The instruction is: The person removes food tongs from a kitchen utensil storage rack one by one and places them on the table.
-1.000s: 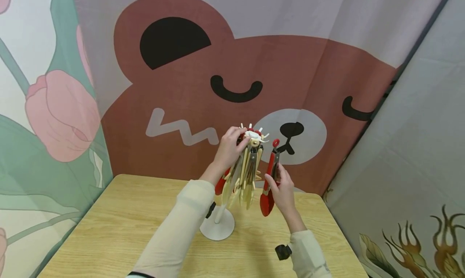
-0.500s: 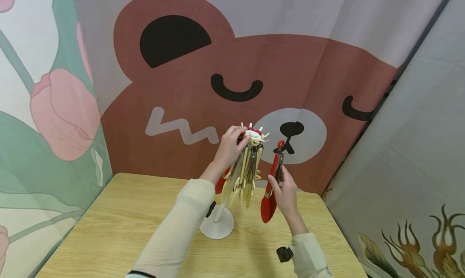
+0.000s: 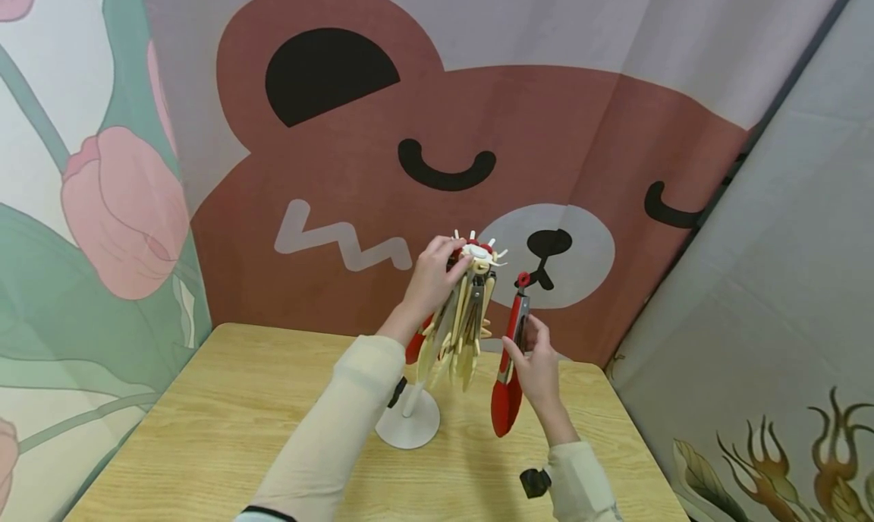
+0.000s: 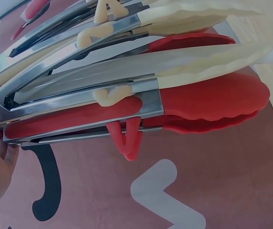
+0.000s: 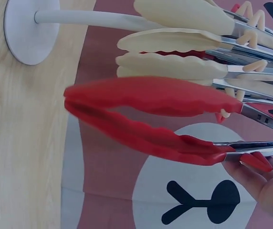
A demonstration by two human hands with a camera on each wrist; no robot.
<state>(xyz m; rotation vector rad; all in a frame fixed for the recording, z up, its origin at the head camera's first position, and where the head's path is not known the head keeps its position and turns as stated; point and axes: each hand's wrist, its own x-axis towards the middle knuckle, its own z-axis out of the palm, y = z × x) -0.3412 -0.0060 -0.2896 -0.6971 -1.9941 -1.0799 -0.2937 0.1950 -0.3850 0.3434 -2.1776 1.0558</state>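
Note:
My right hand [image 3: 537, 363] grips red-tipped kitchen tongs [image 3: 507, 400] by the handles, with the red ring at the top and the tips pointing down. In the right wrist view the tongs' red tips [image 5: 151, 98] meet at their ends. My left hand [image 3: 432, 279] holds the white hooked top [image 3: 476, 253] of a utensil stand. Several cream-tipped tongs [image 3: 467, 355] hang from it, and red tongs [image 4: 208, 98] hang among them in the left wrist view. The tongs in my right hand are apart from the rack, to its right.
The stand's round white base [image 3: 408, 423] rests on a wooden table [image 3: 273, 431]. Behind the table hangs a curtain [image 3: 328, 165] with a bear face, and a grey curtain [image 3: 771, 294] borders the right side.
My right hand has moved slightly right and down, carrying the red tongs farther from the rack and lower. My left hand stays at the stand's top.

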